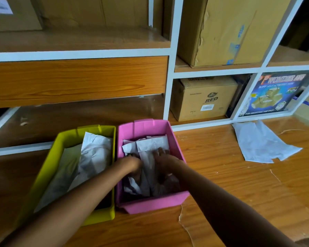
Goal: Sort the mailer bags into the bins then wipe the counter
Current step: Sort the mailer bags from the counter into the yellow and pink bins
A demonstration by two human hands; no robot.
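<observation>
- While both hands are sunk in the pink bin (150, 205), its mailer bags (153, 143) are pressed flat. The right hand (165, 158) is laid on the top bag with fingers spread. The left hand (133, 165) is buried among the bags, so its grip cannot be made out.
- Just left of the left hand, the yellow bin (100, 215) is seen, with long bags (95, 157) laid lengthwise inside.
- Well right of the right hand and beyond it, loose mailer bags (262, 145) are spread on the counter (239, 184), long axis slanting away. The right hand is judged nearer for that reach.
- Beyond both hands, shelving (169, 86) is stacked with cardboard boxes (203, 98).
</observation>
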